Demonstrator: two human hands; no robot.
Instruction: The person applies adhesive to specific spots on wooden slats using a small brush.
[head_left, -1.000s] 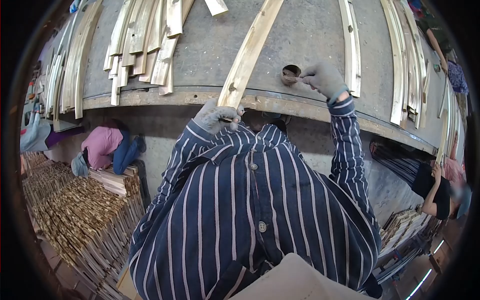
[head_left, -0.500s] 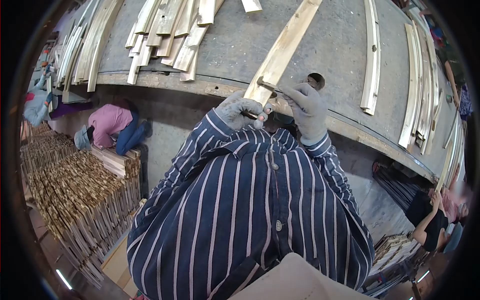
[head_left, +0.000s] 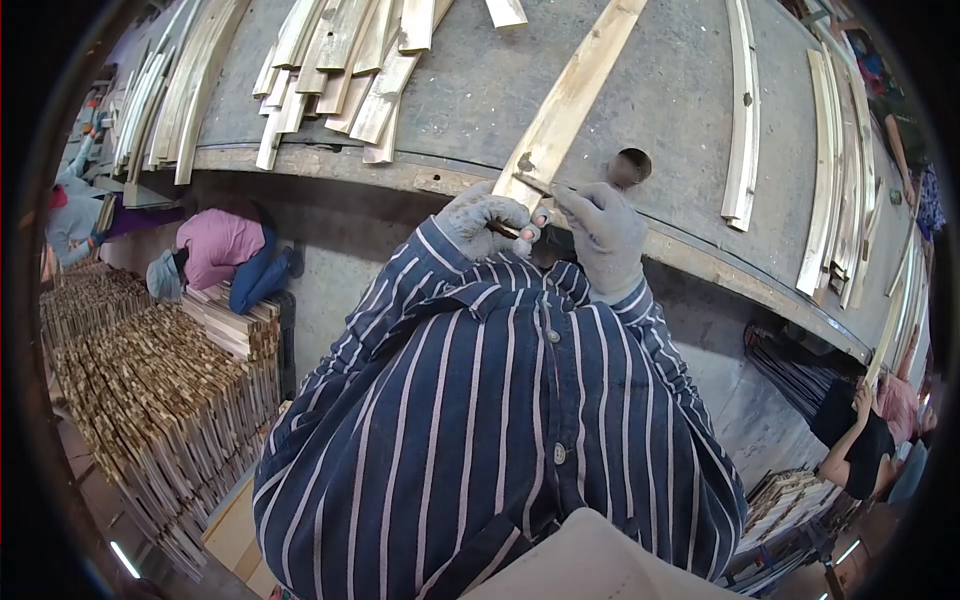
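A long pale wooden board (head_left: pixel 568 97) lies over the table edge with its near end towards me. My gloved left hand (head_left: pixel 482 226) is closed around that near end, with bare fingertips showing through the glove. In my gloved right hand (head_left: pixel 603 232) is a narrow, dark, blade-like tool (head_left: pixel 531 183), pinched by the fingers. The tool lies across the board's upper face, just nearer to me than a dark knot (head_left: pixel 525 162). Most of its grip is hidden by my fingers.
The grey worktable (head_left: pixel 470 110) bears a pile of short boards (head_left: pixel 375 105) on the left and longer boards (head_left: pixel 740 120) on the right. A round hole (head_left: pixel 630 167) lies beyond my right hand. People crouch beside stacked wood (head_left: pixel 150 380) at left; others work at right.
My right hand and the tool have slid a short way towards me along the board, uncovering the dark knot. My left hand keeps its hold.
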